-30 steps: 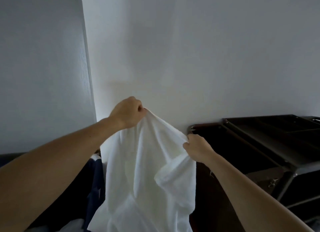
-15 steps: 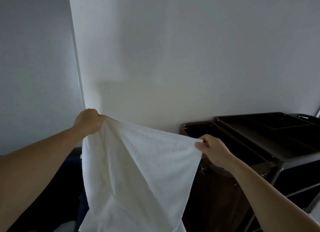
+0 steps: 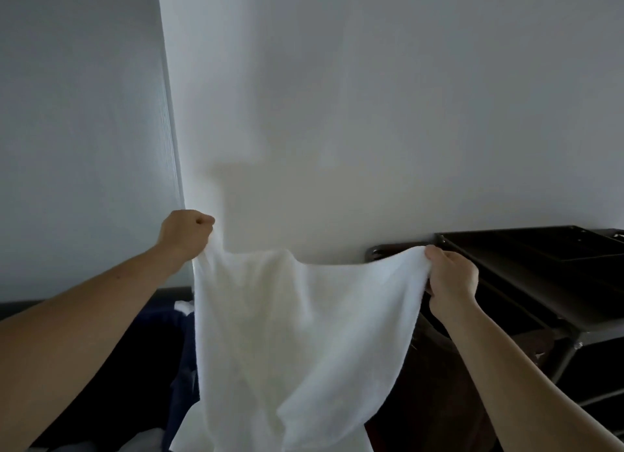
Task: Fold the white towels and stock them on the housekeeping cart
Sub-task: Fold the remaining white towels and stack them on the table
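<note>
A white towel (image 3: 290,333) hangs spread out in front of me, held up by its top edge. My left hand (image 3: 185,232) grips the top left corner in a fist. My right hand (image 3: 450,276) pinches the top right corner, a little lower than the left. The towel's top edge sags between the two hands and its lower part hangs out of view. The dark housekeeping cart (image 3: 540,276) stands at the right against the wall, its top tray just behind my right hand.
A pale wall (image 3: 371,97) fills the view ahead, with a corner edge at the left. Dark blue fabric (image 3: 184,377) and a bit of white cloth (image 3: 184,305) lie low at the left behind the towel.
My hands have moved apart and the bunched towel has opened out flat between them. The view has shifted slightly, with the cart still at the right.
</note>
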The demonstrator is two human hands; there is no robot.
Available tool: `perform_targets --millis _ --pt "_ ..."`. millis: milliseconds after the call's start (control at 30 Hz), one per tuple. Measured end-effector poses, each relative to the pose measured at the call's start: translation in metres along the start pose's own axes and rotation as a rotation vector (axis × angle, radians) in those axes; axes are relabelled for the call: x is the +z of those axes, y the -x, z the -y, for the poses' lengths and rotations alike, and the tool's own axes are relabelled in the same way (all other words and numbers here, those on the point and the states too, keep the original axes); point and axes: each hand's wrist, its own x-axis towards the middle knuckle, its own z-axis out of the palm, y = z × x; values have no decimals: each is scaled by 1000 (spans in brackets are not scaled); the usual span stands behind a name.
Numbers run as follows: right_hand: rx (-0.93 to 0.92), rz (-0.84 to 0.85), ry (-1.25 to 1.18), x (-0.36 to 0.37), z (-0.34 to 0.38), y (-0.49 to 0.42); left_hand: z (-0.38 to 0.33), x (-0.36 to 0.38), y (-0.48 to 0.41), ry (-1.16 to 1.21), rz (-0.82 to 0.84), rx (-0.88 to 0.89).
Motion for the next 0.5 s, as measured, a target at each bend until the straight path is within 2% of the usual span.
perform_targets --millis 67,167,300,500 --pt "-117 81 166 19 -6 12 -17 9 18 72 6 34" --pt "-339 211 415 56 -11 47 -51 35 53 120 148 143" --pt "-485 339 495 91 -13 81 -79 69 90 46 171 290" --pt "-469 352 458 98 -18 95 -75 84 105 62 120 224"
